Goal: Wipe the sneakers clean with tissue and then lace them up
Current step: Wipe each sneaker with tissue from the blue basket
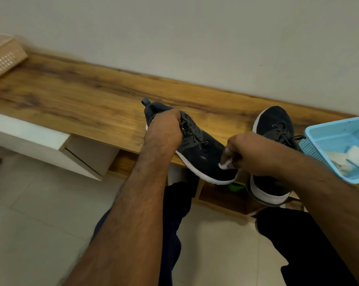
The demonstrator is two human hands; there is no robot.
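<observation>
While my left hand [164, 129] curls round the collar and laces of the dark sneaker [197, 149] to steady it, my right hand [239, 153] pinches a wad of white tissue [224, 165] against its toe — one holds so the other can rub. It is tilted, toe hanging off the wooden bench [88, 104], white sole edge toward me. Its upper is dark knit with loose laces. Behind my right wrist the second sneaker [274, 124] lies beside the blue basket [327, 133] holding more tissue.

Plain pale wall [195, 27], long wood-grain bench top [71, 96], white drawer unit [30, 139], light tiled floor [40, 213]
</observation>
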